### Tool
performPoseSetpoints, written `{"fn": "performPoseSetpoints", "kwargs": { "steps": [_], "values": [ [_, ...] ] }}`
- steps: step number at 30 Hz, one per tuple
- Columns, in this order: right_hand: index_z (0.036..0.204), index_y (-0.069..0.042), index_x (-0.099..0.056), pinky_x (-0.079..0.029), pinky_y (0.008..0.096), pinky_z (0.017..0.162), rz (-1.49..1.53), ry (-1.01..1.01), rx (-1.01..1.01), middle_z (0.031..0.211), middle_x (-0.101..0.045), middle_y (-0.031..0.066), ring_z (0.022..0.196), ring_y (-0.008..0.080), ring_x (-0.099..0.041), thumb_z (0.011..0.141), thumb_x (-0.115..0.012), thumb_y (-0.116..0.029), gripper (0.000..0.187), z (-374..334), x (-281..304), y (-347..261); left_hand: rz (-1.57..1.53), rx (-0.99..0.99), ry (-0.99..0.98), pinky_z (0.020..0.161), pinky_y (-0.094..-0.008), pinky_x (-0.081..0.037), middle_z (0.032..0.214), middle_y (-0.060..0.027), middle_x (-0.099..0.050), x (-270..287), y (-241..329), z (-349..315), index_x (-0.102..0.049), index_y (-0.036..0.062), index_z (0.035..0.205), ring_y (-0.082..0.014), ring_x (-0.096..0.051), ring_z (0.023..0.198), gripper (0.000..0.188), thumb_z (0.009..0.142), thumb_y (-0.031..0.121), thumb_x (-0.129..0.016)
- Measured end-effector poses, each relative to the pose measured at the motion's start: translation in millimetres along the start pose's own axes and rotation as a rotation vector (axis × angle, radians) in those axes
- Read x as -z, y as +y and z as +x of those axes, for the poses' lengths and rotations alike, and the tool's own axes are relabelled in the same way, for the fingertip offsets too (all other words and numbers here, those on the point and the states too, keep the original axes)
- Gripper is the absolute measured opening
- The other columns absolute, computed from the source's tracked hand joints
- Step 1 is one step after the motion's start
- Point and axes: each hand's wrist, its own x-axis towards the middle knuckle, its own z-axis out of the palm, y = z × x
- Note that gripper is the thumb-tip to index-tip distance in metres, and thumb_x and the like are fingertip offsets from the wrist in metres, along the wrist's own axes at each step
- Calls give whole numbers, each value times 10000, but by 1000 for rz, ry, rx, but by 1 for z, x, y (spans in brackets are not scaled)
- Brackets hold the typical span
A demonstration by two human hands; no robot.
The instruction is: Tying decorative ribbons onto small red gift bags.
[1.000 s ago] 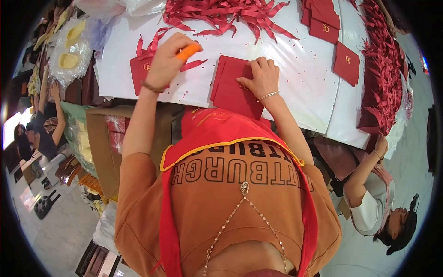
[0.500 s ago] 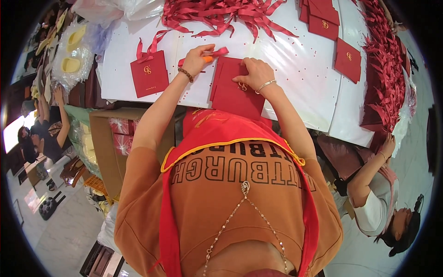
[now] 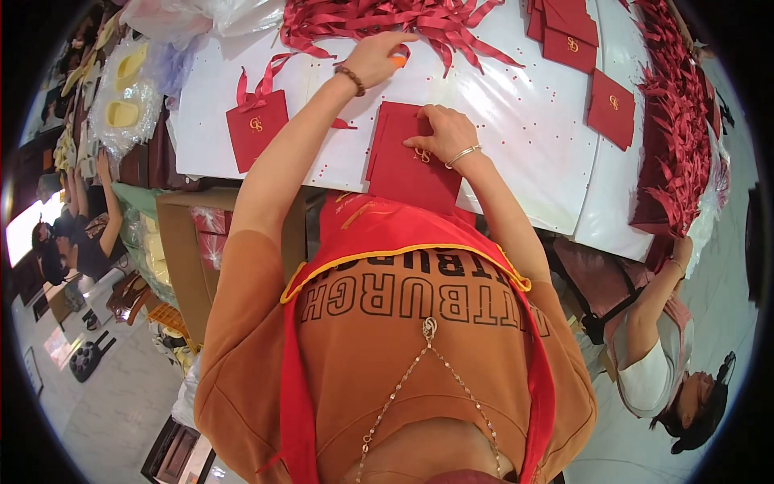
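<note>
My left hand [image 3: 379, 60] reaches over the near edge of a heap of red ribbons [image 3: 387, 22], with its index finger stretched out and the thumb apart. Something small and orange [image 3: 398, 61] shows at the thumb; what it is, I cannot tell. My right hand [image 3: 447, 135] rests on a stack of what look like flat red paper bags [image 3: 415, 177], thumb at the far edge and fingers bent over the gold emblem. A red ribbon piece [image 3: 343, 124] lies left of the stack. Another red bag [image 3: 250, 129], with ribbon at its top, lies partly behind my left forearm.
More red bags [image 3: 610, 110] lie at the far right, beside a long row of bags with ribbons [image 3: 673, 137]. Small red dots are scattered over the white table [image 3: 524, 181]. A cardboard box [image 3: 181, 258] stands below its left edge. Another person [image 3: 653, 347] works at the right.
My left hand has moved away from me and slightly right, to the ribbon heap. The ribbon seen beside it earlier no longer shows there. My right hand has barely moved.
</note>
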Motion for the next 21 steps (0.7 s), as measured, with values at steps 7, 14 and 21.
{"fn": "performPoseSetpoints", "kwargs": {
  "steps": [7,14,21],
  "values": [
    [865,-71,-569,-445,360,673,56,70,-5,776,-593,85,749,262,-573,574,-734,-409,475,1,-11,8,-266,304,163,739,-301,-467,917,-136,-629,-30,-20,8,-593,60,1011,-232,-609,844,277,763,183,-577],
    [849,-73,-552,-441,366,667,40,54,8,778,-586,86,759,263,-570,586,-726,-404,457,3,-9,6,403,126,69,694,-402,-444,860,-104,-599,-56,-26,14,-622,101,914,-293,-563,792,224,730,229,-610],
    [886,-78,-578,-466,364,671,207,-87,-172,787,-629,96,761,260,-603,646,-701,-351,383,3,9,11,-193,251,102,658,-263,-451,807,-65,-628,-3,26,-8,-591,46,858,-143,-585,732,109,772,112,-603]
  ]
}}
